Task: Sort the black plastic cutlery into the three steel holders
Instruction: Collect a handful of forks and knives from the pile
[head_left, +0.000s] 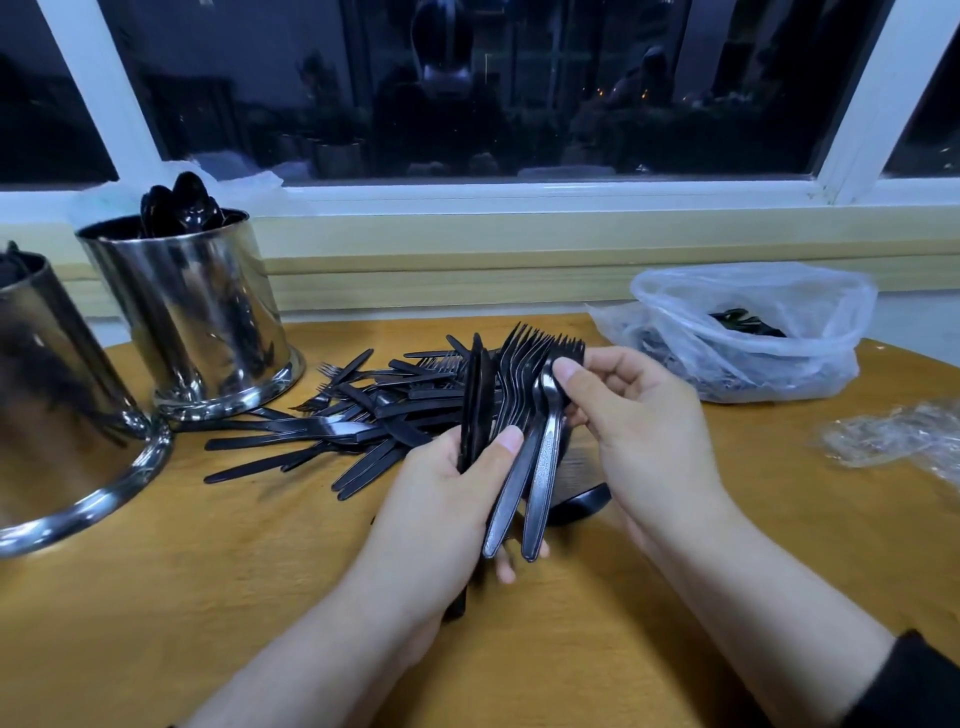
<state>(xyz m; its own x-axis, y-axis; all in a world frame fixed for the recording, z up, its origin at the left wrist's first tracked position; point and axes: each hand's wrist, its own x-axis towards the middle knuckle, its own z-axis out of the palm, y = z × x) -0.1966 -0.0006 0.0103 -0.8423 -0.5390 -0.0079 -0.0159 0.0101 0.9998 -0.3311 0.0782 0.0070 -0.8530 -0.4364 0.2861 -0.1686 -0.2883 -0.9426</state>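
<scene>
The wooden surface carries two steel holders along its left edge: the nearer holder is cut off by the frame, and the farther holder has spoons inside. A clear plastic bag with cutlery sits toward the far right corner. A loose pile of cutlery lies mid-surface. The left hand grips a bunch of knives and forks. The right hand pinches a spoon in that bunch.

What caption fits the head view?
Left hand holds forks and knives; right hand pinches a spoon beside steel holders.
</scene>
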